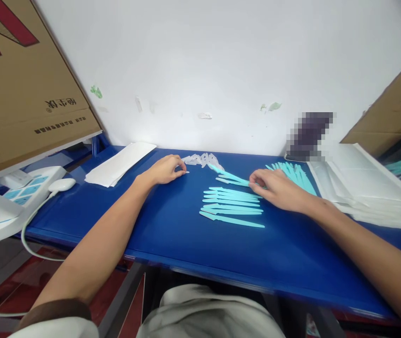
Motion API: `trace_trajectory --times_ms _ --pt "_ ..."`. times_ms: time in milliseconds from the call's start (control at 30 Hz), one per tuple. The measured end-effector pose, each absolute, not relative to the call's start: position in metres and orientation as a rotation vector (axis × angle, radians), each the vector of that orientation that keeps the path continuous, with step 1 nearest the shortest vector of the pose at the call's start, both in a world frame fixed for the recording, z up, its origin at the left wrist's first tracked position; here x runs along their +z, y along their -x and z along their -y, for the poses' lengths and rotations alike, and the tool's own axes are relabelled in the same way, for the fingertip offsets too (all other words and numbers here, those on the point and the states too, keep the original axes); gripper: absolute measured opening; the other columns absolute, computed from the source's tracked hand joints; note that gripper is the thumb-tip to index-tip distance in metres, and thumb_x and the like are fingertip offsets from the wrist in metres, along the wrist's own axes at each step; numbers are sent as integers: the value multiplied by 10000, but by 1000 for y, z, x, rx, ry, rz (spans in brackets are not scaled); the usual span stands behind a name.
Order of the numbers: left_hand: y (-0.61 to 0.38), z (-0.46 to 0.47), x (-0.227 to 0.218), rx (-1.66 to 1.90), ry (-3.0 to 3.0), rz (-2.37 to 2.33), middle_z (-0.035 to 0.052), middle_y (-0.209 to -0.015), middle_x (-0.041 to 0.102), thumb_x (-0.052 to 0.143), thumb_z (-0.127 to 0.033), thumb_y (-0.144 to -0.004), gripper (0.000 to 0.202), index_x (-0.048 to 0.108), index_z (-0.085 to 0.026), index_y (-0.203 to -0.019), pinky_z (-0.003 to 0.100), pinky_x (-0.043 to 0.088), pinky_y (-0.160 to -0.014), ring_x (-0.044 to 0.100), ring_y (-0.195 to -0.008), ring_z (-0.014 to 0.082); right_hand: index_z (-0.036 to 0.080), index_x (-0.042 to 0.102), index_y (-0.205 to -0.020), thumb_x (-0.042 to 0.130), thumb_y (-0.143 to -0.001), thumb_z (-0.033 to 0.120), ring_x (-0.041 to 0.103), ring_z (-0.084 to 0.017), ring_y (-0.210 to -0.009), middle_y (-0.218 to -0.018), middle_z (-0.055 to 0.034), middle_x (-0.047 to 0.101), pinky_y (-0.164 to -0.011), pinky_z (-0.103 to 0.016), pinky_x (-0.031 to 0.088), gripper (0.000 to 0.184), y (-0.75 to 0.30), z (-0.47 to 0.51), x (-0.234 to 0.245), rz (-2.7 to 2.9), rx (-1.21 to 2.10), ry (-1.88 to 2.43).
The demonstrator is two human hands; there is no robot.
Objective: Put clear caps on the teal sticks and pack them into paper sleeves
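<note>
Head view: left hand (165, 170) fingers pinch a clear cap (183, 172) beside the cap pile (203, 159), right hand (278, 188) fingers pinch a turquoise razor (231, 177) above the row (231, 206) on the desk (172, 230); capping seemingly in hand, needing tip-to-cap alignment.

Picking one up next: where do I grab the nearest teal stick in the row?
Pinch the nearest teal stick across its narrow width near the right end, from above on the near side: it lies flat, running left to right, with bare table in front.
</note>
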State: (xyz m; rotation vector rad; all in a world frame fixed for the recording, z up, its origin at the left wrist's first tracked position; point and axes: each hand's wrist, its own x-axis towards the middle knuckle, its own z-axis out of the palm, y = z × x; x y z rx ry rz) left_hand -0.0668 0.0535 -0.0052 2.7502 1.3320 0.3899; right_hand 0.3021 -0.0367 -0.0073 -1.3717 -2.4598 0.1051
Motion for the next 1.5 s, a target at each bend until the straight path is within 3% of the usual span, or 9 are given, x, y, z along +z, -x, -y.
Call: trace_trajectory --times_ms 100,233,333,467,600,1033,1200,1367,1500 --pt "56 -49 -7 375 -2766 -1308 93 -939 734 536 -324 -895 321 770 -191 -1071 321 450 -799 654 -879 246 222 567 -745 463 -902 336 521 -170 -626 -646 0 579 -739 -351 377 220 -301 37 -3 2402 67 1376" --pt "47 -43 -8 297 -2798 -1308 97 -971 722 535 -231 -858 481 668 -188 -1318 311 461 -780 660 -863 239 226 573 -695 531 -820 312 478 -136 -513 -558 33 547 -575 -291 372 157 -301 39 0 2280 198 1427" --pt "43 -40 -6 352 -2802 -1261 115 -1017 714 544 -221 -855 396 718 -172 -1208 324 472 -807 667 -892 242 225 608 -696 553 -802 301 539 -139 -525 -577 28 610 -545 -277 395 141 -301 39 -1 2247 263 1420" --pt "30 -35 -6 859 -2464 -1204 88 -959 750 595 -288 -885 231 733 -160 -1019 327 498 -851 687 -890 214 223 647 -782 527 -877 355 609 -160 -554 -615 10 672 -581 -287 440 201 -301 39 0 2230 256 1393" --pt "17 -35 -15 1068 -2045 -1162 89 -967 769 722 -378 -814 251 739 -149 -917 330 529 -840 700 -897 211 222 651 -866 474 -947 399 619 -177 -542 -598 5 676 -610 -310 453 263 -303 38 0 2232 217 1399" --pt "8 -33 -24 1042 -1804 -1131 96 -935 779 833 -342 -710 249 767 -155 -861 346 555 -846 721 -884 215 221 646 -888 453 -984 392 624 -191 -682 -807 -33 720 -677 -325 438 275 -304 35 -4 2278 78 1339" --pt "3 -29 -21 1017 -1964 -1073 91 -947 779 784 -391 -768 275 775 -159 -914 324 549 -806 712 -862 209 218 666 -892 466 -971 410 614 -193 -689 -832 -49 722 -667 -326 440 289 -298 40 -1 2262 109 1337" --pt "34 -39 -6 988 -2397 -1550 92 -1037 767 569 -399 -920 324 781 -172 -1012 357 510 -849 682 -888 243 219 717 -832 480 -939 432 579 -188 -643 -691 -28 658 -721 -353 390 336 -303 36 1 2343 -22 1414" --pt "67 -49 2 625 -2486 -2008 111 -1002 759 481 -382 -931 366 784 -187 -994 388 511 -839 678 -959 300 225 753 -854 494 -907 461 487 -158 -511 -528 23 530 -674 -336 350 355 -307 35 2 2334 5 1584"
